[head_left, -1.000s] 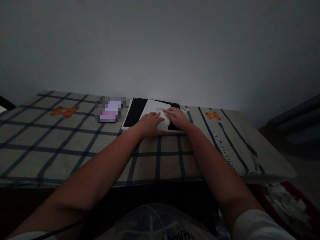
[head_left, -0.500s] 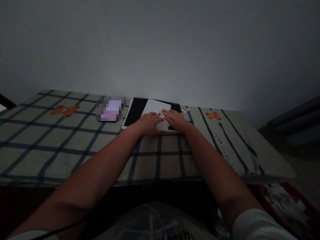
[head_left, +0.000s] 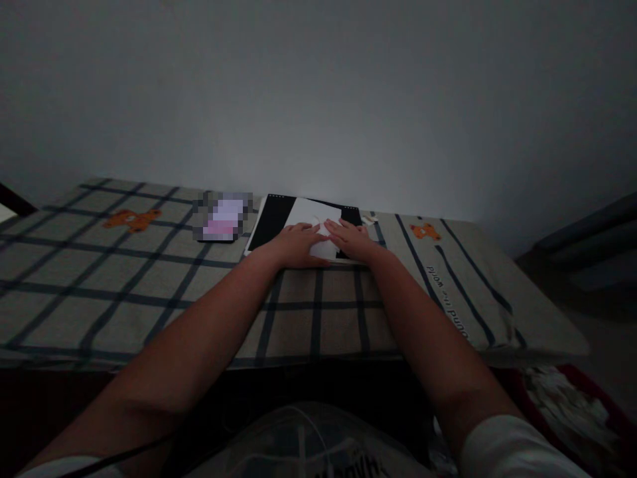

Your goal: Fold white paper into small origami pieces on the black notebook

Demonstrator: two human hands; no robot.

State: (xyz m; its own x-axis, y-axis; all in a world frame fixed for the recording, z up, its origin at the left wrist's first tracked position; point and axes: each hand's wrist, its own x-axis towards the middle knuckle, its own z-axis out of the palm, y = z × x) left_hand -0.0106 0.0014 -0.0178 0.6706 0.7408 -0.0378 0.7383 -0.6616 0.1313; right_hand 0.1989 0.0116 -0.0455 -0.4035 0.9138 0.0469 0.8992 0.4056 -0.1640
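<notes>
A white sheet of paper (head_left: 312,214) lies on a black board (head_left: 273,221) at the far edge of the table, close to the wall. My left hand (head_left: 293,245) rests flat on the paper's left part with its fingers stretched out. My right hand (head_left: 352,239) lies flat on the paper's right part, fingers extended toward the left hand. Between the two hands a strip of the paper (head_left: 324,248) shows. Neither hand grips anything.
A checked tablecloth (head_left: 149,279) with orange bear prints (head_left: 130,218) covers the table. A blurred-out object (head_left: 222,217) sits left of the board. A small pale scrap (head_left: 369,218) lies right of it. A red bin with white contents (head_left: 567,398) stands low right.
The raised fold of paper under my right hand has been pressed down flat. Both hands now lie flatter and slightly closer together on the sheet.
</notes>
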